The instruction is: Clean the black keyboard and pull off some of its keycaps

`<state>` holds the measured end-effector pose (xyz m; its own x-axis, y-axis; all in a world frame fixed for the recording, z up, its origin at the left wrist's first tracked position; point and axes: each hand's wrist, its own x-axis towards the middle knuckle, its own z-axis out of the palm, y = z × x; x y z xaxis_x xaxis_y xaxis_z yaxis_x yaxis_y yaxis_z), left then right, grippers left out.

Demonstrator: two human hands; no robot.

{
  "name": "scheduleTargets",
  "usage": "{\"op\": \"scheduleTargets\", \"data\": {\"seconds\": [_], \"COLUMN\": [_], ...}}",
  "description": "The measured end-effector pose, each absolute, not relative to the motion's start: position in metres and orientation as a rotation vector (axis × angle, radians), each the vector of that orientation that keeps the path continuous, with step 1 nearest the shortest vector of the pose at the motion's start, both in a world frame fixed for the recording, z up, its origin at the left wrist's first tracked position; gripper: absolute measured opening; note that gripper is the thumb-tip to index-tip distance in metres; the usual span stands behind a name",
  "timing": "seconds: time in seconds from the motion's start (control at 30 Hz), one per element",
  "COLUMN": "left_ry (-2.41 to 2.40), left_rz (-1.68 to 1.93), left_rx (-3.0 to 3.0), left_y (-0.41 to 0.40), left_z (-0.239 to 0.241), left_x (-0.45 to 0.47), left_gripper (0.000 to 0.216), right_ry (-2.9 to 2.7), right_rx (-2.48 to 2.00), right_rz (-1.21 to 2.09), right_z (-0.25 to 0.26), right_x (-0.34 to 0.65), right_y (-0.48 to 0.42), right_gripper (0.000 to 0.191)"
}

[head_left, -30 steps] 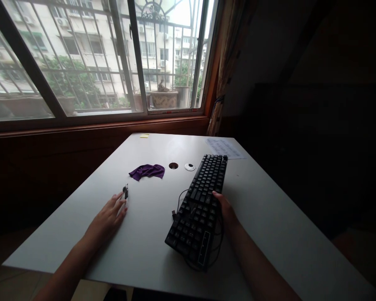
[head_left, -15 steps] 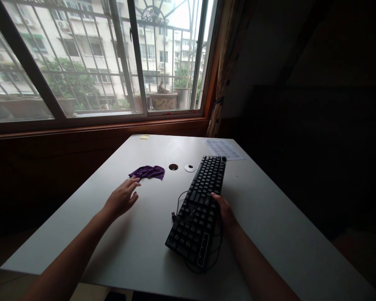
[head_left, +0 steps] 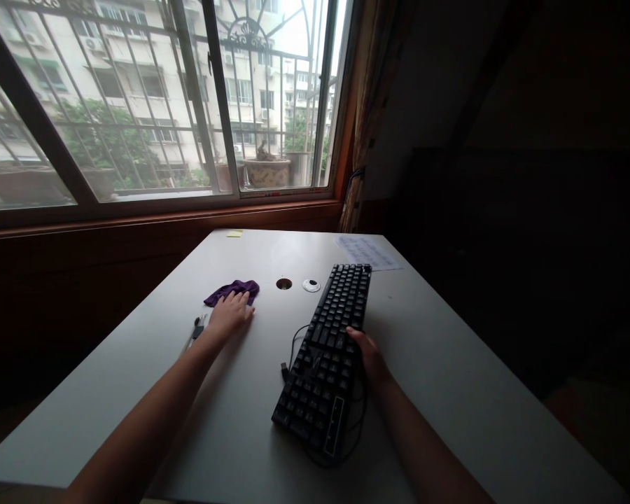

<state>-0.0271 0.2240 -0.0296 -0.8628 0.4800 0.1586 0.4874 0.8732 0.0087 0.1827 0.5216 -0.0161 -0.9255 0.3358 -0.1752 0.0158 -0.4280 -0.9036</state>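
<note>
In my right hand (head_left: 370, 353) is a black computer keyboard (head_left: 325, 357), gripped by its right long edge with the thumb on top and tilted above the table. Its cable hangs in loops below it, and the USB plug (head_left: 284, 369) dangles at its left side. My left hand (head_left: 231, 313) reaches forward, palm down with fingers apart, over the near edge of a crumpled purple cloth (head_left: 234, 290). Whether the fingertips press on the cloth I cannot tell. Beside my left wrist lies a thin pen-like item (head_left: 195, 329), partly hidden by the forearm.
The white table (head_left: 120, 392) has a round cable hole (head_left: 284, 283) with its silver cover (head_left: 311, 285) lying alongside. Printed paper (head_left: 368, 252) lies at the far right, a yellow sticky note (head_left: 234, 233) at the far left. A barred window stands behind.
My left hand has moved right and forward onto the purple cloth, which is more bunched. The pen-like item has come into sight beside the wrist. My right hand keeps hold of the keyboard.
</note>
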Motion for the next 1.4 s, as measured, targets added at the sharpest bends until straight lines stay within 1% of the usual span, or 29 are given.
{"op": "scheduleTargets", "data": {"seconds": [0.07,0.13,0.23,0.3,0.37,0.5,0.57,0.77,0.9,1.07,1.23,1.4], "left_ry": [-2.848,-2.704,-2.437,-2.326,-2.260,-2.164,-2.154,-2.088,-2.043,-2.030,-2.015,-1.992], "left_rz": [-0.080,-0.142,-0.373,-0.523,-0.603,-0.652,-0.629,-0.571,-0.613,-0.660,-0.735,-0.827], "left_rx": [-0.742,-0.863,-1.212,-1.402,-1.582,-1.718,-1.726,-1.738,-1.744,-1.720,-1.694,-1.675], "left_y": [0.217,0.214,0.216,0.220,0.223,0.232,0.238,0.256,0.260,0.258,0.254,0.250], "left_z": [-0.023,-0.015,-0.001,0.009,0.018,0.023,0.018,0.000,-0.008,-0.013,-0.014,-0.013], "left_x": [-0.017,0.001,0.047,0.084,0.119,0.159,0.161,0.150,0.151,0.152,0.150,0.148], "left_gripper": [0.057,0.053,0.043,0.042,0.051,0.082,0.084,0.063,0.057,0.055,0.054,0.054], "right_ry": [-1.557,-1.540,-1.501,-1.486,-1.487,-1.464,-1.429,-1.434,-1.439,-1.439,-1.469,-1.578], "right_rx": [-0.493,-0.494,-0.507,-0.518,-0.514,-0.510,-0.506,-0.493,-0.481,-0.446,-0.390,-0.203], "right_rz": [2.453,2.462,2.480,2.478,2.452,2.405,2.430,2.441,2.428,2.445,2.453,2.404], "right_z": [-0.017,-0.019,-0.020,-0.021,-0.021,-0.022,-0.022,-0.019,-0.019,-0.020,-0.019,-0.017], "right_x": [0.183,0.182,0.182,0.182,0.182,0.181,0.181,0.182,0.181,0.182,0.184,0.188], "right_y": [0.522,0.521,0.520,0.520,0.520,0.519,0.518,0.514,0.513,0.511,0.509,0.508], "right_gripper": [0.029,0.029,0.030,0.032,0.034,0.037,0.037,0.037,0.036,0.037,0.048,0.052]}}
